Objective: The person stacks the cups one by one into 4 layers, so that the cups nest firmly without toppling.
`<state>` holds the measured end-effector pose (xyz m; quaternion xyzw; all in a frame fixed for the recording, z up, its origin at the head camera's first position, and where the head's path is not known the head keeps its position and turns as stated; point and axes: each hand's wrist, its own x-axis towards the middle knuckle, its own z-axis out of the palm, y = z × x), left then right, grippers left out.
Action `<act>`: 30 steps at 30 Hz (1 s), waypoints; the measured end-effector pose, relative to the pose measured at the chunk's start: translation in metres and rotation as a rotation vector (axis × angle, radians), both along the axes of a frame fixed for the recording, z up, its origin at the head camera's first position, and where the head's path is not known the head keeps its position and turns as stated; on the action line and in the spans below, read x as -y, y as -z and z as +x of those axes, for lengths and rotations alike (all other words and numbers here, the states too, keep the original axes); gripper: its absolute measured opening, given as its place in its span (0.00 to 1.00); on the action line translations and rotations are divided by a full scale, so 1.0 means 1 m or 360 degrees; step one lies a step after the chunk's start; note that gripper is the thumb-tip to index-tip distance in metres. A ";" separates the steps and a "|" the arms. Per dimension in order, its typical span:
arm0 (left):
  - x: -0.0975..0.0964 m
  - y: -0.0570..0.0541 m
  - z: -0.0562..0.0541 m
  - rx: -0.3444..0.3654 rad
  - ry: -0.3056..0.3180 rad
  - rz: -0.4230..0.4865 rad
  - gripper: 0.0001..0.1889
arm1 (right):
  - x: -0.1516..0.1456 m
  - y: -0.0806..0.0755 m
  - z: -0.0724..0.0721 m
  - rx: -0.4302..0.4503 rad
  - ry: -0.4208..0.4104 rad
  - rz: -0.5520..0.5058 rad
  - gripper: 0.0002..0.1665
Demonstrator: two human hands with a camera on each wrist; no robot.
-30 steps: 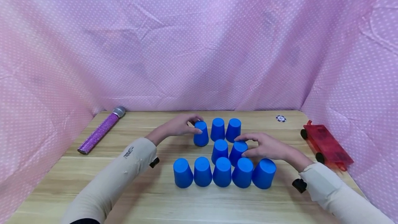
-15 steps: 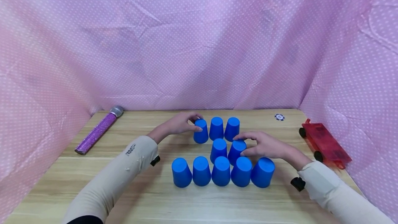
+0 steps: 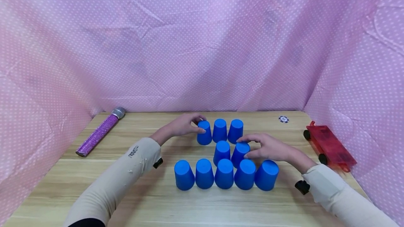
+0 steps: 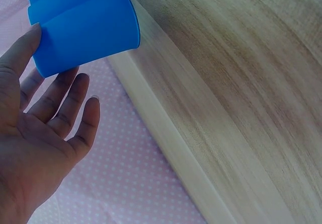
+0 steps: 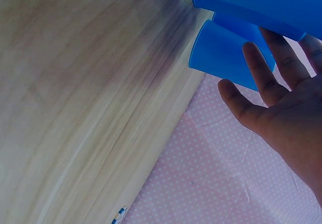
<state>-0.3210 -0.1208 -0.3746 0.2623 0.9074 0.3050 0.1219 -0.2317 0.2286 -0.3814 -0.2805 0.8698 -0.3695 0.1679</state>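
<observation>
Blue plastic cups stand upside down in three rows on the wooden table. At the back left, my left hand (image 3: 183, 124) pinches the leftmost cup (image 3: 205, 136) of the back row between thumb and fingers. The left wrist view shows the thumb on this cup (image 4: 88, 32) near its closed end, with the lower fingers loosely spread. My right hand (image 3: 273, 147) holds the right cup (image 3: 239, 157) of the two-cup middle row, thumb and index finger at its top. Beside it is the other middle cup (image 3: 222, 153). In the right wrist view, a back-row cup (image 5: 216, 53) shows beyond the fingers.
Several cups form the front row, one being its leftmost cup (image 3: 184, 176). A glittery purple microphone (image 3: 99, 134) lies at the left. At the right are a poker chip (image 3: 283, 119) and a red translucent wheeled toy (image 3: 331, 144). Pink dotted cloth (image 3: 202, 45) surrounds the table.
My left hand has slid its cup slightly away from me and to the right, nearer the other back-row cups. The right hand stays at its cup. The head view has shifted slightly.
</observation>
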 end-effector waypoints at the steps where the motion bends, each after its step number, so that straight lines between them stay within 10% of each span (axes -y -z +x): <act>1: 0.000 0.000 0.000 0.0002 -0.0001 0.0001 0.27 | 0.000 0.000 0.000 0.0001 0.0001 0.0001 0.29; 21: 0.003 0.002 0.001 0.0016 -0.0011 0.0024 0.28 | 0.001 0.000 0.001 -0.0012 -0.0023 -0.0016 0.29; 30: 0.010 -0.016 0.006 -0.0051 0.0003 0.0046 0.33 | 0.001 0.000 0.000 -0.0001 -0.0040 -0.0038 0.28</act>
